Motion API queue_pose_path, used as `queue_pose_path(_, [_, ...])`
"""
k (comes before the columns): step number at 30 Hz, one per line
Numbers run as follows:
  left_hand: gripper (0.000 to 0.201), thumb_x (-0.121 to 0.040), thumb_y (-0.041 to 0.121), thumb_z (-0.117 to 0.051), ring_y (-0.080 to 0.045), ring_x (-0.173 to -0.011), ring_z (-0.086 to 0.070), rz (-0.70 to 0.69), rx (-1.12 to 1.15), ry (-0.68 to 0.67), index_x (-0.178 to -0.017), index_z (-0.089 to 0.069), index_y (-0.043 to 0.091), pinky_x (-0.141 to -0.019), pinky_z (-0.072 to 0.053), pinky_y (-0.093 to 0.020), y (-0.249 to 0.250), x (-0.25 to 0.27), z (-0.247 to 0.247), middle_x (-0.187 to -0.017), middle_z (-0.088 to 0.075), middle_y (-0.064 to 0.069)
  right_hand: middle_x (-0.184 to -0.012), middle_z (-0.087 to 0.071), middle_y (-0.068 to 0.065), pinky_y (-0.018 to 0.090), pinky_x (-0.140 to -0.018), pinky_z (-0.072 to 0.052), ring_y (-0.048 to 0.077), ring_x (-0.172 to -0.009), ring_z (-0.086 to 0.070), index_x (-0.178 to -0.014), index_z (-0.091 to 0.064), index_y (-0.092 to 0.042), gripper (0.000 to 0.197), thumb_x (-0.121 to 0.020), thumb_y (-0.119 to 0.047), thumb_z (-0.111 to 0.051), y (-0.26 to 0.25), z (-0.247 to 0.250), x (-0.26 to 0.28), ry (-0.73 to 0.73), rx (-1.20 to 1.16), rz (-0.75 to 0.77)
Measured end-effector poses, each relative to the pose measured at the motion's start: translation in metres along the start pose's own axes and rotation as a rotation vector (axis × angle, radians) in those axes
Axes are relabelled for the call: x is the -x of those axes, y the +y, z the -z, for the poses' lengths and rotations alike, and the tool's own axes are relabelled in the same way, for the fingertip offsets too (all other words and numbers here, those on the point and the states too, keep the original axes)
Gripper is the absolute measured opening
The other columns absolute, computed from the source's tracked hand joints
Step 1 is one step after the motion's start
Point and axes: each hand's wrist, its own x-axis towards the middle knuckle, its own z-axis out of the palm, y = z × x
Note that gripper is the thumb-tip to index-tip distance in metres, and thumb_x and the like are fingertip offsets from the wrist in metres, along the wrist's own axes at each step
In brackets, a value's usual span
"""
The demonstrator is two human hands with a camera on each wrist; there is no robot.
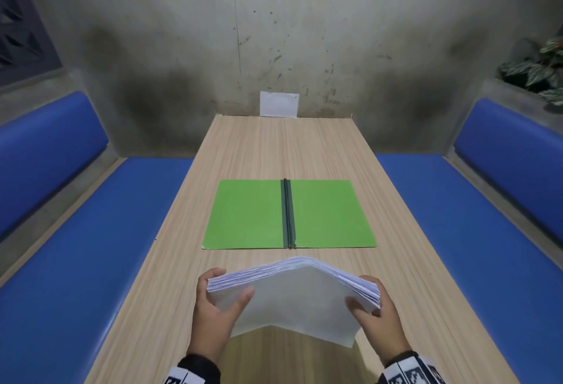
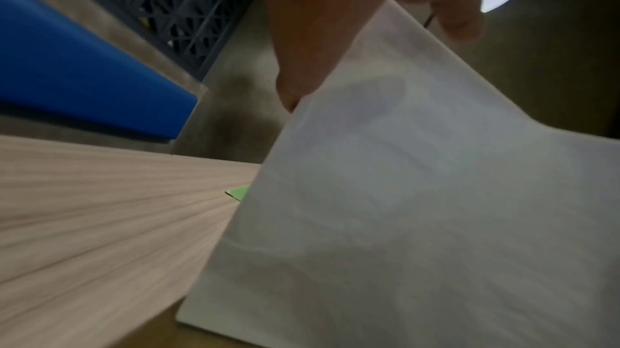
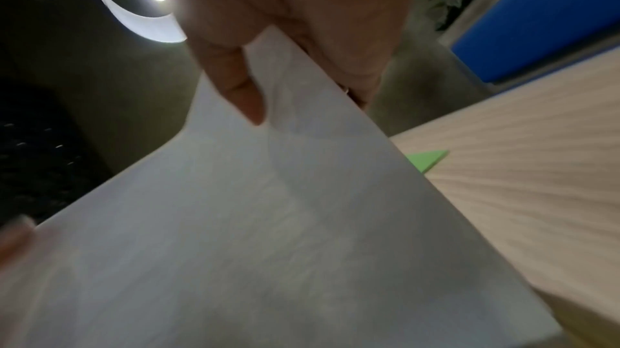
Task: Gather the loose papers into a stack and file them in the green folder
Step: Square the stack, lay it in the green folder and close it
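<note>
A thick stack of white papers (image 1: 294, 295) is held above the near end of the wooden table (image 1: 283, 146), bowed upward along its middle. My left hand (image 1: 219, 298) grips its left edge, thumb on the near face and fingers behind. My right hand (image 1: 373, 307) grips the right edge the same way. The green folder (image 1: 326, 213) lies open and flat just beyond the stack, its dark spine running away from me. In the left wrist view the papers (image 2: 419, 208) fill the right side, with a folder corner (image 2: 240, 192) showing. In the right wrist view the papers (image 3: 268, 221) cover most of the frame beside a folder corner (image 3: 427, 159).
A single white sheet (image 1: 279, 104) leans against the wall at the table's far end. Blue padded benches (image 1: 76, 231) run along both sides of the table. A leafy plant (image 1: 539, 70) sits on the ledge at the right. A lit lamp (image 3: 147, 1) hangs overhead.
</note>
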Motion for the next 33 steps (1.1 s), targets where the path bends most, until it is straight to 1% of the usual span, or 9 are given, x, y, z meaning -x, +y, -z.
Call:
queue_pose_path(7, [0.039, -0.082, 0.016, -0.067, -0.032, -0.085, -0.059, -0.017, 0.046, 0.052, -0.072, -0.05, 0.049, -0.08, -0.051, -0.04, -0.003, 0.0, -0.003, -0.092, -0.063, -0.012, -0.078, -0.07, 0.001, 0.031, -0.073, -0.045, 0.018, -0.075, -0.061, -0.084, -0.065, -0.016, 0.02, -0.084, 0.003, -0.065, -0.002, -0.004, 0.003, 0.072, -0.109, 0.046])
queue_pose_path(11, [0.04, -0.08, 0.009, -0.069, -0.02, -0.079, -0.057, -0.013, 0.027, 0.055, -0.076, -0.053, 0.045, -0.058, -0.048, -0.017, -0.014, 0.007, 0.0, -0.088, -0.062, -0.001, -0.087, -0.071, 0.003, 0.008, -0.062, -0.052, 0.007, -0.074, -0.065, -0.097, -0.063, -0.013, 0.026, -0.083, 0.008, -0.065, 0.014, 0.002, 0.001, 0.063, -0.093, -0.006])
queue_pose_path(13, [0.037, -0.077, 0.007, -0.072, -0.023, -0.091, -0.061, 0.05, 0.046, 0.069, -0.092, -0.057, 0.037, -0.071, -0.051, -0.015, -0.026, 0.008, 0.002, -0.093, -0.065, -0.004, -0.082, -0.075, -0.002, 0.005, -0.061, -0.053, 0.018, -0.084, -0.066, -0.108, -0.061, -0.01, 0.033, -0.082, 0.009, -0.065, 0.031, 0.004, 0.0, 0.04, -0.069, -0.079])
queue_pose_path(16, [0.041, -0.073, 0.006, -0.075, -0.025, -0.099, -0.062, 0.126, 0.056, 0.073, -0.11, -0.06, 0.015, -0.098, -0.047, -0.04, -0.031, 0.008, 0.005, -0.1, -0.069, -0.009, -0.076, -0.077, -0.019, 0.003, -0.061, -0.051, 0.021, -0.086, -0.067, -0.102, -0.065, -0.015, 0.03, -0.082, 0.008, -0.065, 0.04, 0.007, -0.005, 0.033, 0.008, -0.071])
queue_pose_path(20, [0.036, -0.073, 0.004, -0.075, -0.017, -0.094, -0.055, 0.101, 0.023, 0.105, -0.092, -0.056, 0.028, -0.083, -0.046, -0.018, -0.012, 0.006, 0.011, -0.101, -0.061, -0.002, -0.069, -0.074, -0.025, 0.002, -0.056, -0.048, -0.005, -0.065, -0.066, -0.088, -0.064, -0.017, 0.031, -0.084, 0.013, -0.06, 0.011, 0.007, -0.002, -0.014, 0.069, 0.026])
queue_pose_path(25, [0.082, -0.059, 0.021, -0.086, -0.018, -0.136, -0.029, -0.116, -0.312, 0.114, -0.116, -0.035, 0.049, -0.112, -0.025, -0.035, 0.021, 0.008, 0.013, -0.146, -0.025, -0.001, -0.086, -0.073, -0.009, 0.01, -0.065, -0.046, -0.002, -0.073, -0.064, -0.083, -0.069, -0.031, 0.041, -0.085, 0.008, -0.059, -0.047, 0.008, 0.001, -0.138, 0.302, 0.329])
queue_pose_path(29, [0.093, -0.041, 0.079, -0.06, 0.007, -0.138, -0.009, -0.433, -0.508, -0.162, -0.124, -0.018, 0.072, -0.114, -0.013, -0.033, 0.046, 0.019, -0.014, -0.141, -0.008, 0.045, -0.083, -0.069, -0.015, 0.006, -0.075, -0.04, 0.004, -0.086, -0.057, -0.095, -0.059, -0.027, 0.038, -0.072, 0.002, -0.054, -0.094, -0.005, 0.008, -0.186, 0.684, 0.683])
queue_pose_path(31, [0.069, -0.052, 0.065, -0.066, 0.008, -0.133, -0.032, -0.494, -0.378, -0.269, -0.116, -0.038, 0.069, -0.114, -0.025, -0.04, 0.052, 0.022, -0.029, -0.136, -0.035, 0.04, -0.08, -0.07, -0.01, 0.015, -0.07, -0.04, 0.005, -0.079, -0.054, -0.09, -0.058, -0.028, 0.032, -0.071, -0.003, -0.054, -0.111, -0.012, 0.013, -0.199, 0.804, 0.81])
queue_pose_path(33, [0.038, -0.058, 0.047, -0.067, 0.005, -0.097, -0.063, -0.391, -0.103, -0.296, -0.096, -0.066, 0.052, -0.088, -0.049, -0.03, 0.061, 0.027, -0.038, -0.106, -0.068, 0.021, -0.077, -0.07, -0.011, 0.019, -0.065, -0.04, 0.004, -0.076, -0.052, -0.088, -0.056, -0.03, 0.023, -0.075, -0.01, -0.055, -0.122, -0.015, 0.016, -0.177, 0.869, 0.881])
